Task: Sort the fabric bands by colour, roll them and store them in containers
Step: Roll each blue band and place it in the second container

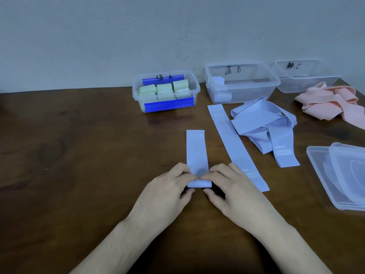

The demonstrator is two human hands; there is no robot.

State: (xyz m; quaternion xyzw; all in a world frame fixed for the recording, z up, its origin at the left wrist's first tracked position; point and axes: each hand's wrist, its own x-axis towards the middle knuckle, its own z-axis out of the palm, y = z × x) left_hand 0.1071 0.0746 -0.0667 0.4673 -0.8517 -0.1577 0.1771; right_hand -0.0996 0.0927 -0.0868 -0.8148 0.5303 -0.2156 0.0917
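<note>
**Blue band being rolled, green box already packed**

A light blue band (196, 153) is laid flat on the dark wooden counter (79, 155), running away from the person, and its near end is turned up into a small roll (199, 183). That roll is pinched from both sides: the left hand (167, 191) is curled on its left end, the right hand (227, 191) on its right end, fingertips nearly meeting over the top.

Just to the right, a second blue band (235, 147) is stretched out flat at a slant, with "20" printed near its far end. Beside it a loose heap of blue bands (264, 123) is piled up, and a heap of pink bands (331, 103) is seen further right, near the edge of the view.

Along the wall three clear tubs are lined up. The left tub (166, 93), with blue clip handles, is filled with green rolls (164, 89). The middle tub (242, 83), marked B, has a couple of blue rolls (218, 80) stored at its left end. The right tub (308, 78), marked C, looks see-through; what's in it can't be told. Clear lids (339, 175) are stacked at the right edge of the counter.
</note>
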